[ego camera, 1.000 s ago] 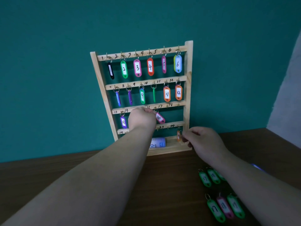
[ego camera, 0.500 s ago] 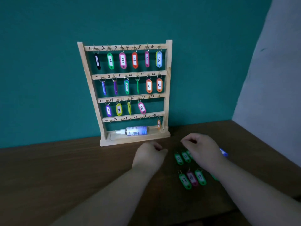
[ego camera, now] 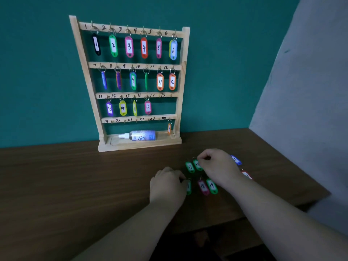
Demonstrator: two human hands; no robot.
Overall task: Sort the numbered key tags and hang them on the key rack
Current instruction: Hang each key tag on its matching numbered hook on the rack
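Rack (ego camera: 139,145) at the tabletop's (ego camera: 56,176) back edge carried hung tags (ego camera: 129,46) on hooks 1–16 and 24; a bottle (ego camera: 143,135) lay in its base tray. Left grip (ego camera: 167,185) curled against a half-hidden green tag (ego camera: 188,188), hold unclear. Right grip (ego camera: 218,168) pinched a second tag's (ego camera: 197,165) ring among loose tags (ego camera: 211,186) near the right edge.

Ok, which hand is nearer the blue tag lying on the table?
Right. The right hand sits just left of the blue tag, almost against it. The left hand is farther left, beyond the green tags.
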